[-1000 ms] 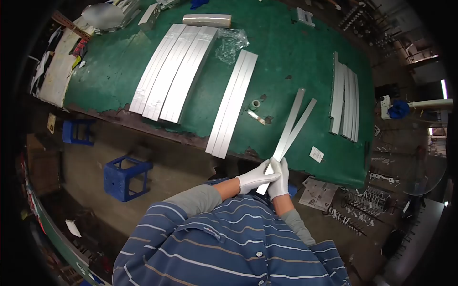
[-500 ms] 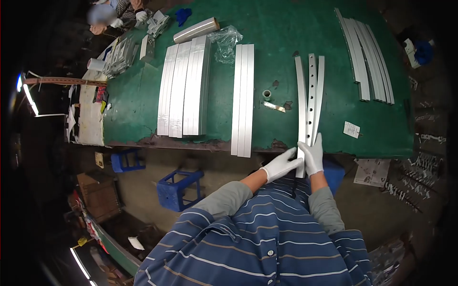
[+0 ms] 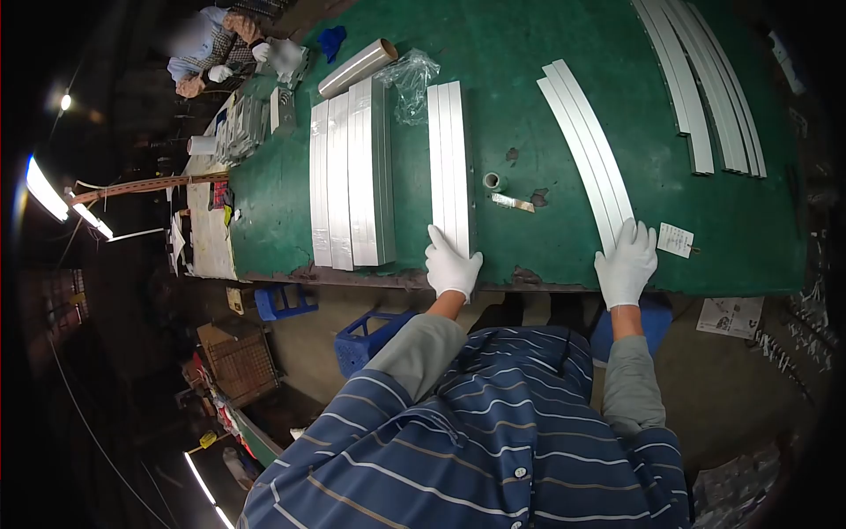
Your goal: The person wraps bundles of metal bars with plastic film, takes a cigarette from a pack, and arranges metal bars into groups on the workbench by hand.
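Note:
My left hand point(image 3: 451, 264), in a white glove, lies over the near end of a group of silver metal bars point(image 3: 449, 167), its thumb apart on their right side. My right hand point(image 3: 627, 263), also gloved, grips the near end of three bars point(image 3: 586, 154) lying side by side and slanting away to the upper left. A small green roll point(image 3: 493, 182) and a short strip point(image 3: 513, 204) rest between the two groups. Further left are wrapped bars point(image 3: 352, 181).
More bars point(image 3: 705, 88) lie at the right of the green table point(image 3: 529, 256). A film roll point(image 3: 359, 68) and crumpled plastic point(image 3: 412, 84) sit at the back. A white label point(image 3: 676, 240) is near my right hand. Blue stools point(image 3: 372, 339) stand below the edge. A person point(image 3: 216, 53) is at upper left.
My left hand has left the right-hand bars and moved left to the middle group. The spread right-hand bars are now together, turned flat and slanted, with my right hand further right.

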Demonstrator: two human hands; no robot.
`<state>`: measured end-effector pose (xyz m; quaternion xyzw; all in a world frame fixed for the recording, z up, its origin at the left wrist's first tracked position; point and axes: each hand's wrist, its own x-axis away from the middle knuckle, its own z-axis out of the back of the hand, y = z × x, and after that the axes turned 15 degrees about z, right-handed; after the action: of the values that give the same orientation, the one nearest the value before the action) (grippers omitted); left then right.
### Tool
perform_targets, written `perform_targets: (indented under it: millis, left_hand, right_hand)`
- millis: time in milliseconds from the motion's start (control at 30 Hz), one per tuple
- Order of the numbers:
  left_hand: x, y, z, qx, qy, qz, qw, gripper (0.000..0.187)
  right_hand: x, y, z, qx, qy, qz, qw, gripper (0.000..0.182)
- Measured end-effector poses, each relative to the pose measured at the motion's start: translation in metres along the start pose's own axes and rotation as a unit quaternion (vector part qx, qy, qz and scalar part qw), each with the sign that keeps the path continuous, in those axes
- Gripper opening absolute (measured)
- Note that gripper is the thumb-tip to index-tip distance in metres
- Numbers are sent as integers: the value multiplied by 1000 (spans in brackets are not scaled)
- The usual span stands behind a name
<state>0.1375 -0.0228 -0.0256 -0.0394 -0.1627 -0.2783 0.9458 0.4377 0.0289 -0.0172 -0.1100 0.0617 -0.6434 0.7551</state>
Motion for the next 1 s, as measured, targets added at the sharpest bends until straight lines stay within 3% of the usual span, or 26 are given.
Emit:
perform_targets:
  millis: [33, 100, 133, 167, 200, 267, 300, 367, 433, 467, 533, 567, 600, 633, 700, 767, 867, 933, 967, 1000]
  left_hand:
    - [1, 2, -1, -2, -22, 30, 999, 111]
    - [1, -1, -2, 5, -26, 27, 999, 111]
    - [-2, -1, -1, 12, -29, 21, 999, 110]
    - [-4, -4, 0, 18, -34, 14, 999, 110]
    - [-6, -8, 1, 24, -39, 7, 999, 109]
    - [-5, -20, 4, 38, -57, -1, 998, 110]
    - [-8, -21, 7, 54, -72, -10, 996, 111]
    - [-16, -23, 13, 93, -99, -26, 990, 113]
    - [-21, -33, 21, 101, -109, -33, 988, 113]
    - [-26, -34, 26, 103, -119, -41, 987, 112]
    - [-30, -41, 33, 109, -143, -54, 982, 112]
    - [-33, -45, 34, 118, -139, -64, 981, 112]
    - [-37, -49, 33, 136, -138, -72, 979, 113]
    - [-42, -51, 34, 137, -148, -73, 977, 113]
    - [-45, -54, 33, 136, -153, -79, 976, 114]
    - [-49, -58, 32, 139, -169, -88, 972, 115]
    - [-48, -60, 47, 139, -209, -83, 964, 115]
    - [-57, -60, 51, 152, -208, -90, 962, 115]
    - [-58, -65, 48, 150, -211, -95, 961, 116]
    - [-57, -68, 45, 149, -215, -99, 960, 116]
  right_hand:
    - [9, 0, -9, 48, 68, 44, 996, 76]
    - [32, -19, -19, -139, 104, 56, 983, 62]
    - [47, -32, -32, -288, 118, 84, 947, 49]
    - [62, -43, -44, -423, 18, 21, 906, 47]
    - [72, -63, -46, -543, -84, -43, 834, 46]
    - [92, -100, -71, -718, -231, -214, 621, 53]
    - [101, -119, -85, -737, -256, -265, 566, 59]
    - [114, -158, -113, -727, -260, -235, 590, 62]
    - [114, -190, -125, -798, -190, -325, 471, 57]
    - [111, -197, -136, -799, -184, -315, 479, 57]
    - [112, -204, -152, -865, -142, -314, 364, 44]
    - [109, -203, -145, -867, -148, -318, 353, 31]
    - [125, -197, -204, -781, -113, -105, 605, 26]
    - [130, -198, -201, -774, -102, -69, 621, 26]
    - [116, -207, -196, -848, -78, -284, 441, 21]
    - [81, -209, -182, -833, -70, -223, 502, 22]
    - [126, -205, -163, -751, -84, -225, 615, 23]
    - [127, -201, -156, -748, -70, -309, 583, 25]
    - [132, -200, -153, -746, -71, -303, 589, 25]
    - [137, -197, -150, -775, -59, -299, 553, 28]
